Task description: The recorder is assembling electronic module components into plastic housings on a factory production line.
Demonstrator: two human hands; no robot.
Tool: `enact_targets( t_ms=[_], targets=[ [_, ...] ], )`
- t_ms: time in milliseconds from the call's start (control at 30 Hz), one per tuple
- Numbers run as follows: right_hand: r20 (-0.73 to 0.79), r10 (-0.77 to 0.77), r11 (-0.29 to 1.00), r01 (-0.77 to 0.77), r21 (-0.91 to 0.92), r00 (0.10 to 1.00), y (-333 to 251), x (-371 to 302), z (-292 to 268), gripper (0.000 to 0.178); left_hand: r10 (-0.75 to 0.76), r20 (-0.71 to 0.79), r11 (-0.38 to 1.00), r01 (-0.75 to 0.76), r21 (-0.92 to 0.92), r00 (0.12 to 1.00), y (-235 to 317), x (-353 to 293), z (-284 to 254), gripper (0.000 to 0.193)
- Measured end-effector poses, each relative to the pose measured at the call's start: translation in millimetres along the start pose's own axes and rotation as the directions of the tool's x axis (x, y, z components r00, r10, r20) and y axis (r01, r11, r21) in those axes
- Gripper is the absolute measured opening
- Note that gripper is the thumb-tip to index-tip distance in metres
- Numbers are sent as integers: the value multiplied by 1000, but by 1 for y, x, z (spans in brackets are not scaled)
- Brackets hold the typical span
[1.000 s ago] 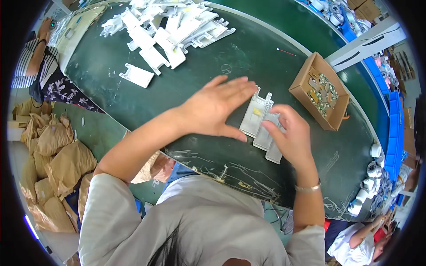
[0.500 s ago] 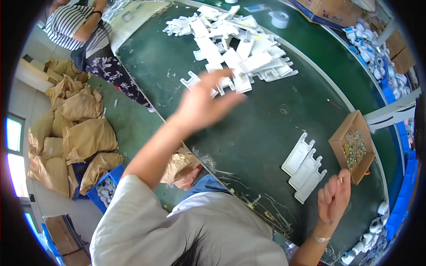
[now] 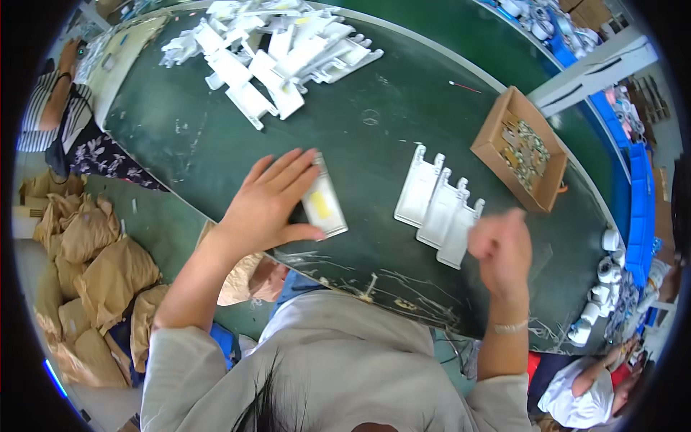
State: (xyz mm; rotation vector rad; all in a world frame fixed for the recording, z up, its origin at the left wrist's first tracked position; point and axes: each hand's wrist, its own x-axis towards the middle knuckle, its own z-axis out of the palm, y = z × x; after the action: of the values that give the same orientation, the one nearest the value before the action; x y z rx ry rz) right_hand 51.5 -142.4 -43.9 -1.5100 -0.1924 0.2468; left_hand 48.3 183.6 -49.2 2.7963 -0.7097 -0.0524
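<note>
Dark green table (image 3: 403, 129), curving from 10 o'clock round to 4 o'clock. At 12 o'clock, on the table's far side, a pile (image 3: 277, 50) of white plastic brackets. At 2 o'clock, an open cardboard box (image 3: 497, 129) of small metal parts, well apart from the pile. Just right of centre, three white brackets (image 3: 437, 209) laid side by side in a slanting row, edges touching, notched ends toward 1 o'clock. At 8 o'clock, off the table, brown paper bags (image 3: 93, 266).

Left hand (image 3: 270, 205) just left of centre, fingers stretched flat toward 1 o'clock, thumb and fingers clamped on a single white bracket (image 3: 324, 205) with a yellow patch, lying on the table, near the row but apart from it. Right hand (image 3: 502, 248) at 4 o'clock, blurred, curled loosely into a fist just beside the row's lower end; cannot tell whether anything inside. Thin bracelet (image 3: 509, 327) on that wrist.
</note>
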Motion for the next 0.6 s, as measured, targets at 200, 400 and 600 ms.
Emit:
enact_targets(
  t_ms=[200, 400, 600],
  targets=[
    [68, -187, 793, 192, -578, 980, 0, 46, 28, 15, 411, 166, 911, -403, -85, 896, 21, 104, 17, 80],
    [447, -197, 253, 486, -837, 873, 4, 67, 34, 5, 475, 218, 876, -435, -209, 852, 10, 117, 19, 86],
    [685, -108, 106, 694, -712, 720, 6, 85, 39, 9, 487, 226, 864, -428, -265, 844, 9, 119, 19, 87]
  ],
)
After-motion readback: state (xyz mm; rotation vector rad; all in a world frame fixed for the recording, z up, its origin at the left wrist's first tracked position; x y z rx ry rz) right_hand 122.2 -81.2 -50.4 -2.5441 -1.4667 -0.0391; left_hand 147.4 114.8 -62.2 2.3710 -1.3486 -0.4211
